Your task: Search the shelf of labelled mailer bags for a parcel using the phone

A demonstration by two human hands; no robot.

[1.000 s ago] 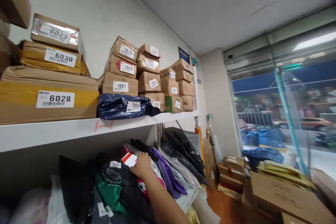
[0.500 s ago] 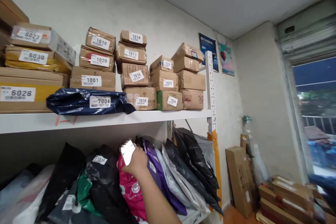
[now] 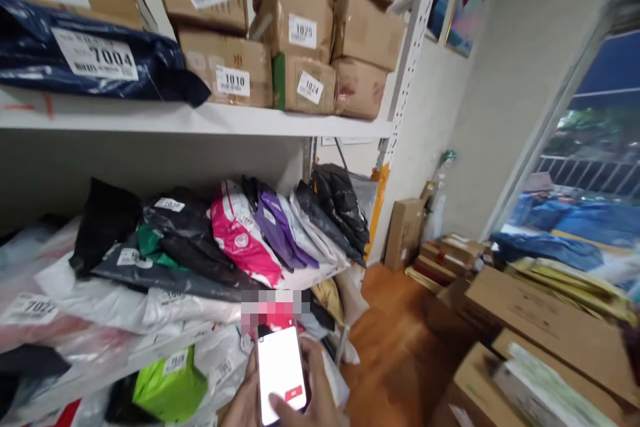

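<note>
A smartphone (image 3: 281, 367) with a bright white screen and a red button is held low in the middle of the view, tilted slightly. My left hand (image 3: 241, 397) wraps round its left edge, partly hidden behind it. Along the right edge my right hand (image 3: 320, 383) grips it, with the thumb lying over the lower screen. Beyond the phone, a pink and white parcel bag (image 3: 245, 237) lies on the shelf beside a purple bag (image 3: 280, 227) and a black bag (image 3: 187, 223) with a number label. Neither hand touches these bags.
Numbered cardboard boxes (image 3: 303, 20) and a navy parcel (image 3: 100, 57) fill the upper white shelf (image 3: 250, 119). A lime-green parcel (image 3: 170, 383) lies on a lower level. To the right, large cartons (image 3: 550, 327) stand on the brown floor (image 3: 400, 340).
The raised hand has drawn back from the pink bag and down. Both hands now hold the phone low in front of me. My view has tilted downward, showing lower shelves and floor.
</note>
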